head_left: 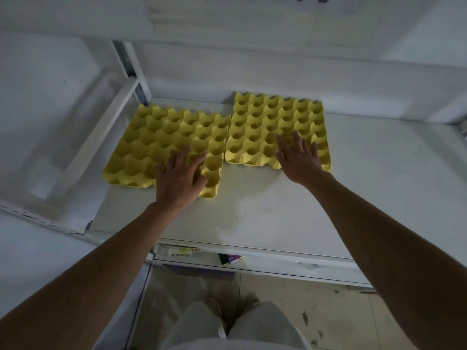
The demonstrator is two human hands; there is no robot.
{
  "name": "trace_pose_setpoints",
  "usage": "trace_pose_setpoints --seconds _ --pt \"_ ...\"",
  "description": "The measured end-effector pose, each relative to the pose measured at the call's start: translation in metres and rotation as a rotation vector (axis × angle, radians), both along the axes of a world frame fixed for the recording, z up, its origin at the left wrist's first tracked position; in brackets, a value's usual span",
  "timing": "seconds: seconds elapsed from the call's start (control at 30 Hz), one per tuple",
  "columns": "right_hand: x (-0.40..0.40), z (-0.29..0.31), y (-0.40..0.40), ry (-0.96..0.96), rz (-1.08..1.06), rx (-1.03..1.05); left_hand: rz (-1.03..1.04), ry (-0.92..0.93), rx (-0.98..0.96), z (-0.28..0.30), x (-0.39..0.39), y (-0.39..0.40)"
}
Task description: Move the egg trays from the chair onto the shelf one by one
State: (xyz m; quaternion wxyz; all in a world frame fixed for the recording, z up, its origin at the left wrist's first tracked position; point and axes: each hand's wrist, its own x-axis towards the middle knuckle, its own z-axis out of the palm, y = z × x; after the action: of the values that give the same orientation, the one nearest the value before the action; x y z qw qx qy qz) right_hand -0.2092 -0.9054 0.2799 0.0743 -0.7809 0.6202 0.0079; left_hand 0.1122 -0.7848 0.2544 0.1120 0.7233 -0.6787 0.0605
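Egg trays, the left tray (166, 145) and right tray (273, 127), sit side by side on the shelf (278, 210) looking light, bendy and crushable, so I'd lift by the edges; left hand (180, 178) and right hand (299, 157) rest flat and spread on top, gripping nothing.

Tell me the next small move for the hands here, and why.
Probably lift both hands off and turn back for another tray. The left hand and right hand lie flat and open on two yellow egg trays already resting side by side on the shelf.
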Motion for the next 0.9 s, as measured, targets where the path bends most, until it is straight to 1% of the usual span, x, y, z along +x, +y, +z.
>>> trace_pose_setpoints --seconds 0.1,0.2,0.3,0.37,0.47,0.57,0.67,0.7,0.77,0.9 --pt "0.002 0.006 0.0 0.001 0.006 0.02 0.022 0.012 0.039 0.006 -0.002 0.0" --pt "0.0 0.014 0.002 0.046 0.017 0.069 0.015 0.06 0.179 0.021 -0.001 -0.003" --pt "0.001 0.037 0.001 0.064 0.003 0.113 0.002 0.113 0.309 0.048 -0.002 -0.005" --pt "0.013 0.051 0.011 0.045 0.047 0.083 0.026 0.143 0.3 0.074 -0.007 -0.004" --pt "0.044 0.06 0.057 0.006 0.259 0.023 0.126 0.255 0.13 0.105 -0.026 0.028" --pt "0.072 0.061 0.117 -0.052 0.569 -0.053 0.258 0.308 0.03 0.114 -0.042 0.096" --pt "0.087 0.061 0.185 -0.181 0.834 -0.13 0.586 0.526 -0.102 0.098 -0.068 0.202" --pt "0.088 0.06 0.208 -0.2 0.925 -0.165 0.675 0.52 -0.122 0.09 -0.082 0.243" --pt "0.084 0.056 0.253 -0.179 1.1 -0.182 0.808 0.451 -0.038 0.067 -0.111 0.328" --pt "0.072 0.036 0.327 -0.03 1.336 -0.08 1.128 0.46 0.182 0.033 -0.182 0.477"
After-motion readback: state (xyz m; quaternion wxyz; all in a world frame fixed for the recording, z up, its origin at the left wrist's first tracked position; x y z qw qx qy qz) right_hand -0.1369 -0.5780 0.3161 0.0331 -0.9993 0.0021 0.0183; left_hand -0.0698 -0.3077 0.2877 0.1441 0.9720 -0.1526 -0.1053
